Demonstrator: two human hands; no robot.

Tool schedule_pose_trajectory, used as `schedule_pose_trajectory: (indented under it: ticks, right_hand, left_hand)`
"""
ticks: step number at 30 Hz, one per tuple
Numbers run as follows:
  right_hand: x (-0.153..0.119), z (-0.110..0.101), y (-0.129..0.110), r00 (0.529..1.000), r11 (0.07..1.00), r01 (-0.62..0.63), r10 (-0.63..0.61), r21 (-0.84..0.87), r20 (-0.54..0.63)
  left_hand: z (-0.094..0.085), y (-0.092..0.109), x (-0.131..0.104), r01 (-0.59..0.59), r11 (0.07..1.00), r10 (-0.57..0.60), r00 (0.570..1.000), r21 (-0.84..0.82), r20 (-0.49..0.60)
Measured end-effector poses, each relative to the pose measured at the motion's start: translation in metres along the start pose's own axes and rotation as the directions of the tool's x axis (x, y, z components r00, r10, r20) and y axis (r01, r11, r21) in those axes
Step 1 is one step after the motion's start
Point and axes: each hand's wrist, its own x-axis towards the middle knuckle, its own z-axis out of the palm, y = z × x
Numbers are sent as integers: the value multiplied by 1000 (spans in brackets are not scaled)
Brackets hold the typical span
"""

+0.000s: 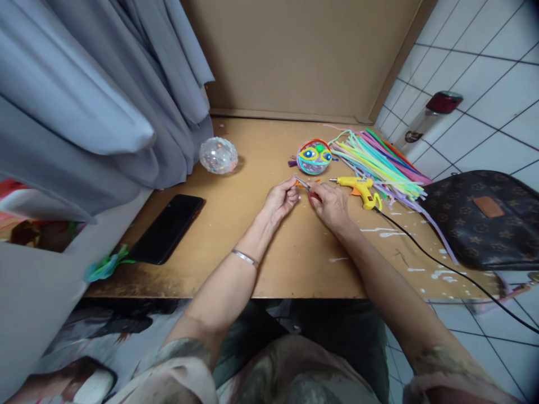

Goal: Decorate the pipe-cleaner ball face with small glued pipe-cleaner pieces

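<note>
My left hand point(281, 197) is closed in a pinch on a short orange pipe cleaner point(297, 183) over the middle of the table. In my right hand point(332, 206) is a pair of red-handled scissors point(312, 196), its metal blades pointing left and lying against the orange piece at my left fingertips. Just beyond both hands sits a decorated clear ball point(314, 166) with yellow-rimmed blue eyes, a green nose and a purple tuft at its left side. The yellow glue gun point(356, 185) lies right of my right hand, its nozzle facing left.
Many coloured pipe cleaners point(379, 160) are heaped at the back right, beside a brown patterned bag point(488, 224). A clear bowl-like piece point(219, 155) stands back left. A black phone point(168, 229) lies left, near a grey curtain point(168, 101). The glue gun's black cord point(438, 261) crosses the right side.
</note>
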Motion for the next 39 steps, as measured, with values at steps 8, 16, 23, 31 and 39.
schedule_pose_trajectory:
  ticks: [8, 16, 23, 31, 39]
  right_hand:
    - [0, -3, -6, 1000, 996, -13, 12, -83, -6]
    - [0, -4, -8, 1000, 993, -16, 16, -116, 3]
    - [0, -4, -9, 999, 993, -16, 19, -120, 26]
    - [0, -2, -7, 1000, 993, -5, 7, -120, 17]
    - [1, -5, -10, 998, 990, -20, 28, -141, 60]
  left_hand:
    - [-3, -2, 4, -11, 1000, 11, 1000, -28, -15]
    - [-3, -2, 4, 6, 999, -6, 1000, -46, -15]
    - [-1, -1, 2, 9, 999, -10, 1000, -50, -14]
    - [-2, -2, 3, 21, 997, -22, 1000, -70, -12]
    - [-1, -1, 3, 8, 998, -9, 1000, -56, -14]
